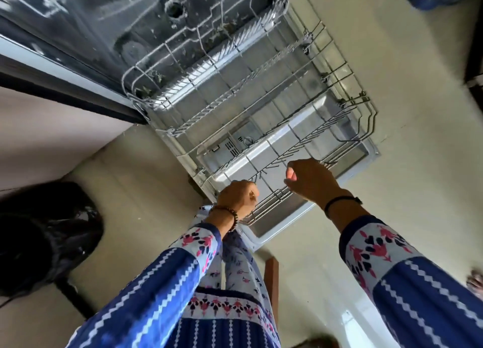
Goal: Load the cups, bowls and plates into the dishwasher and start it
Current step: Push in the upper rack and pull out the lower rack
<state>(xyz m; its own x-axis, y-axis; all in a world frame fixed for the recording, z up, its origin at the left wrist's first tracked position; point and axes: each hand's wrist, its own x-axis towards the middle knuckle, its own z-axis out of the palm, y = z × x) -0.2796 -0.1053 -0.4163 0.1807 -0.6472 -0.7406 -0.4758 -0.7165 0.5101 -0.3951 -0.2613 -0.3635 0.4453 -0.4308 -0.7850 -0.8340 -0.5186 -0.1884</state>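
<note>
Two blue patterned sleeves (146,295) reach forward to the lower rack (243,86) of the dishwasher, which is drawn out over the dropped door (285,218).

The left hand (236,198), with a beaded bracelet (230,215) on its wrist, is clenched round the near rim wire of the rack at its left corner. The right hand (312,183), with a black band (339,201) on its wrist, sits just beside it on the same near rim. Its fingers and thumb are curled round the wires there.

The rack is grey-white wire, with rows of upright tines running across it. Through its mesh shows the steel inner face of the door, touching nothing of the rack that can be made out. Beneath the middle of the rack the door carries the detergent dispenser (231,146), with a round cap and a slotted grille. Any marking on it is too small to read.

Beyond the far end of the rack is the dark, wet tub (104,20) of the machine, with a round fitting in its floor.

Left of the rack, well apart, stands a black bag (47,230) on the pale floor (405,99).
</note>
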